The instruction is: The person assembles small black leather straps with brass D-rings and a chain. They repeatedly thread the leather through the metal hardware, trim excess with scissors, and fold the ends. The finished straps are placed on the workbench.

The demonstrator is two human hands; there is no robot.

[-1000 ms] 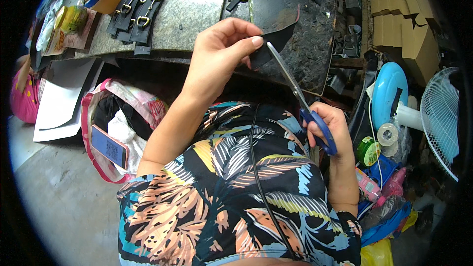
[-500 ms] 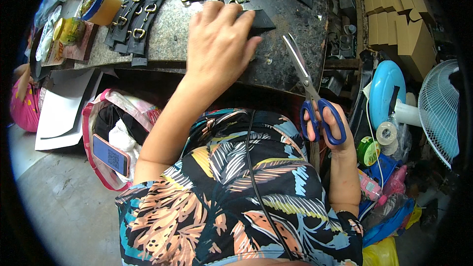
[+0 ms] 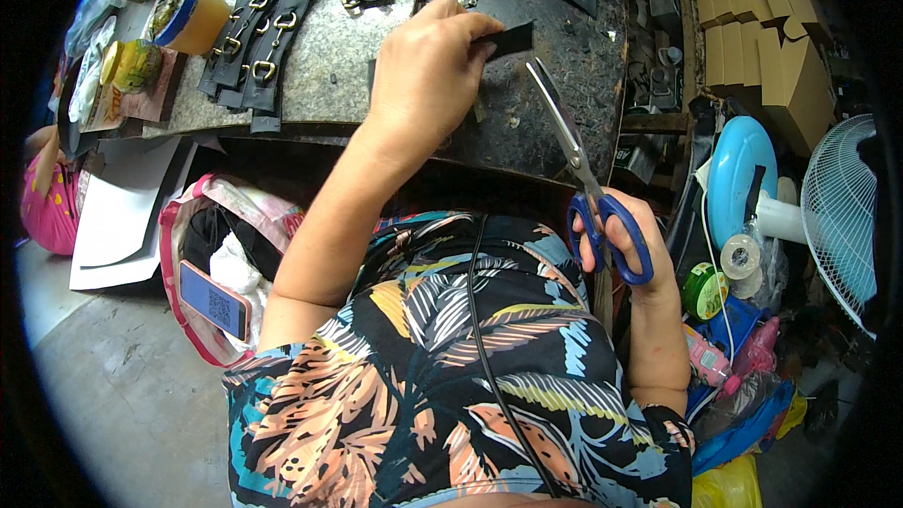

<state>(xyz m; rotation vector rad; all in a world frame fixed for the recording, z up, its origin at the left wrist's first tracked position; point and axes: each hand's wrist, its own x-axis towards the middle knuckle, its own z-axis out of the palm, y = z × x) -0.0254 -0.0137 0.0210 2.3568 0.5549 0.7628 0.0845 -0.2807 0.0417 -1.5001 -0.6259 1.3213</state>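
Observation:
My left hand pinches a flat black strap piece between thumb and fingers, over the worktable. The piece's right end sticks out past the fingertips; the hand covers its middle, and a bit of black shows at the left side of the hand. In my right hand is a pair of scissors with dark blue handles, fingers through the loops. The blades point up and left, look closed or nearly so, and their tips are just below the strap piece without visibly touching it.
Black straps with metal hooks lie on the worktable, with a small hooked piece nearby. Jars stand at the left. A phone rests on a bag below. A fan and cardboard boxes are at right.
My left hand has gone from lying over the strap piece to pinching it, and the piece's right end has shifted slightly right and up. The scissors have moved a little left and up.

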